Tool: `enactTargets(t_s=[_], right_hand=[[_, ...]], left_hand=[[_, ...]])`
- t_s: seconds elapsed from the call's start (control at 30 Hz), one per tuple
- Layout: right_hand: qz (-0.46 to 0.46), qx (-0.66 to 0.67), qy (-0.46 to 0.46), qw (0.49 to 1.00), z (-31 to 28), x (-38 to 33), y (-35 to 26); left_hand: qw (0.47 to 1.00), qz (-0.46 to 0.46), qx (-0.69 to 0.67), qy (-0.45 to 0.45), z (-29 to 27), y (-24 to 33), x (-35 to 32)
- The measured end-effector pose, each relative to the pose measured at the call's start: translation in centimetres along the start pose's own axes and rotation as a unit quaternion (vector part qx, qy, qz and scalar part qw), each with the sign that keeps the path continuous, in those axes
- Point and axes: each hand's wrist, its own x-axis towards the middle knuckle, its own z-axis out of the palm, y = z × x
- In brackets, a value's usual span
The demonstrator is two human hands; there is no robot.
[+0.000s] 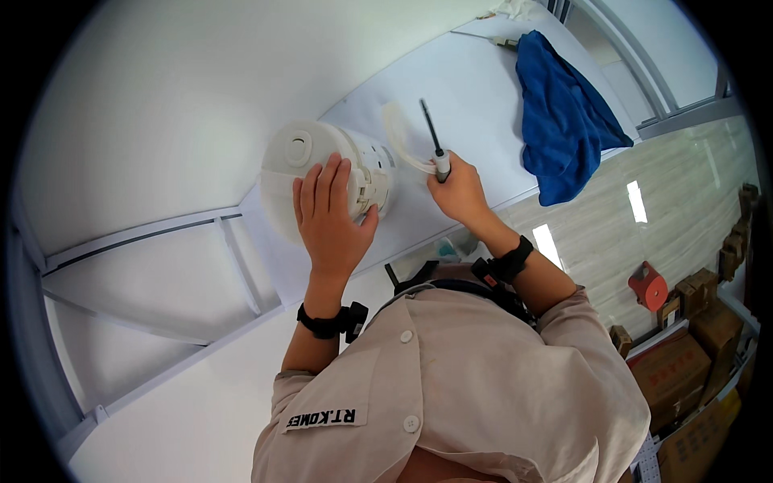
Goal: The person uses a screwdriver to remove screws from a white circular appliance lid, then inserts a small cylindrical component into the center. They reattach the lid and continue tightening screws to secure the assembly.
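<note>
A white, rounded appliance that looks like a rice cooker [278, 189] rests on the white table near its left end. It appears to lie on its side, with a round vent on the end facing left. My left hand [328, 213] lies on it, fingers stretched over its edge and thumb near a latch-like part. My right hand [460, 189] is closed around the light handle of a screwdriver [435, 133], whose dark shaft points up and away from me. Between the appliance and the screwdriver a white curved band [394, 129] arcs over the table; its lower end is hidden near my right hand.
A blue cloth [560, 121] drapes over the table's right edge. Behind it lies a thin tool [506, 42] with a pale handle. A white wall [201, 97] borders the left. On the floor at right are a red roll-like object [647, 286] and cardboard boxes [672, 374].
</note>
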Motion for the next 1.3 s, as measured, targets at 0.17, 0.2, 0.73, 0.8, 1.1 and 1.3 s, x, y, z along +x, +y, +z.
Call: enactTargets(t_s=[0.17, 0.2, 0.73, 0.8, 1.1, 1.3], right_hand=[[0.005, -0.111, -0.010, 0.994, -0.5, 0.8, 1.3], [0.012, -0.119, -0.014, 0.993, -0.5, 1.1, 1.5], [0.179, 0.264, 0.082, 0.944, -2.3, 5.3, 3.0], [0.198, 0.289, 0.105, 0.931, -2.2, 5.7, 3.3], [0.189, 0.195, 0.123, 0.955, -1.3, 4.3, 2.8], [0.114, 0.112, 0.094, 0.983, -0.9, 1.0, -0.2]], left_hand=[[0.999, -0.007, -0.032, -0.005, -0.6, 0.1, 0.0], [0.999, -0.009, -0.036, -0.006, -0.6, 0.0, 0.0], [0.994, -0.026, -0.103, 0.037, -0.1, -0.7, -0.4], [0.993, -0.027, -0.109, 0.038, -0.4, -0.8, -0.5], [0.988, -0.021, -0.148, 0.046, -0.8, -1.2, -0.8], [0.946, -0.020, -0.294, 0.136, -1.2, -2.2, -1.5]])
